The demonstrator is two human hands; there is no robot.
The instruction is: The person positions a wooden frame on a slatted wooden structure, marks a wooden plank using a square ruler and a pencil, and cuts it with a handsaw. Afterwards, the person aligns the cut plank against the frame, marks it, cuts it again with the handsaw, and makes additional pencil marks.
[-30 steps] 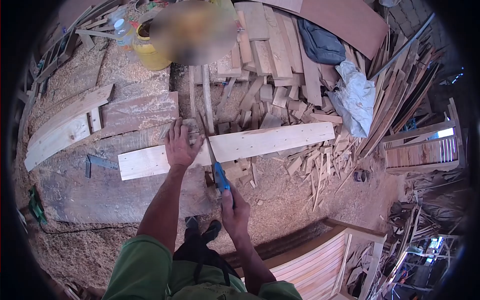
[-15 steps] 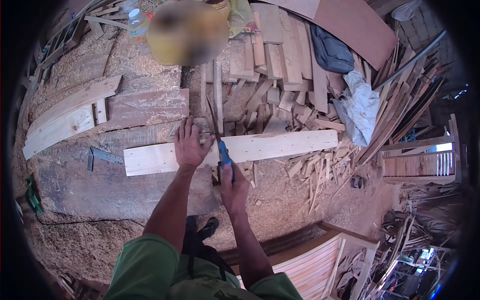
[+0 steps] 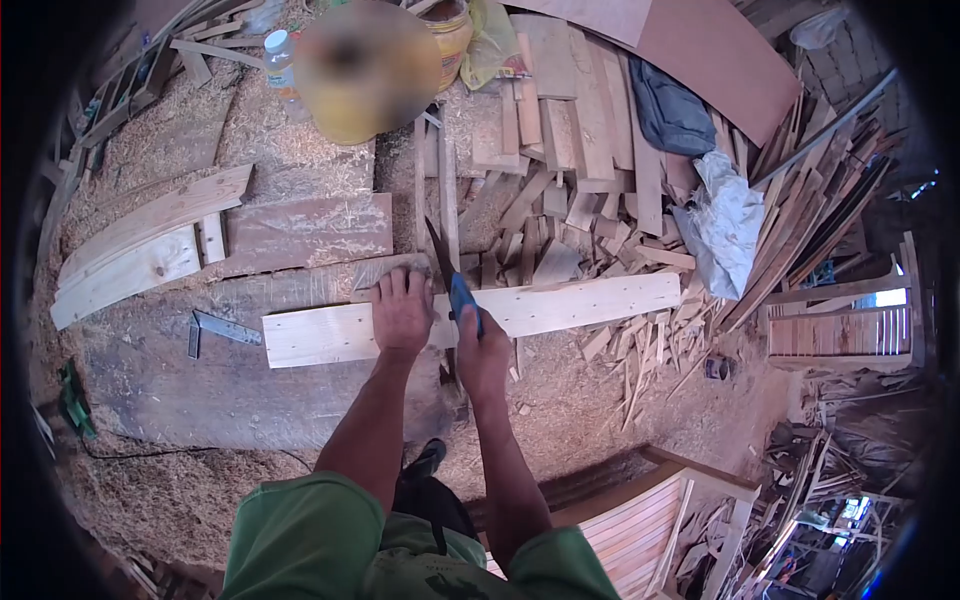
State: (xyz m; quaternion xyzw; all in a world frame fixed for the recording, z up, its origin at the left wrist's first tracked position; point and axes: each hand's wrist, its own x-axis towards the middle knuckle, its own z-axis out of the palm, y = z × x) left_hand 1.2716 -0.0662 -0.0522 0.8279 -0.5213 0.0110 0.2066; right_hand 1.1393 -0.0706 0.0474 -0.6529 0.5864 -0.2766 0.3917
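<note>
A long pale board (image 3: 585, 308) lies crosswise in front of me. My left hand (image 3: 403, 315) presses down on it left of the saw, its fingers close together and bent over the far edge. My right hand (image 3: 481, 352) is wrapped round the blue handle of a handsaw (image 3: 461, 292). The dark blade slants away from me across the board's far edge, close beside my left hand. Where the teeth meet the wood is hidden. Left of the board, a metal try square (image 3: 226, 327) rests on the worn work surface (image 3: 250, 400).
Two joined curved planks (image 3: 135, 265) lie at the left. Several offcuts and stacked boards (image 3: 590, 130) fill the far right, with a backpack (image 3: 670, 105) and a white sack (image 3: 725, 225). A bottle (image 3: 279, 62) and a yellow tub (image 3: 448, 45) stand near another person. A slatted wooden piece (image 3: 610, 525) is behind my right arm.
The view has shifted slightly, so the bench appears lower and further right. My right hand and the saw have moved forward across the board. My left hand's fingers are drawn closer together.
</note>
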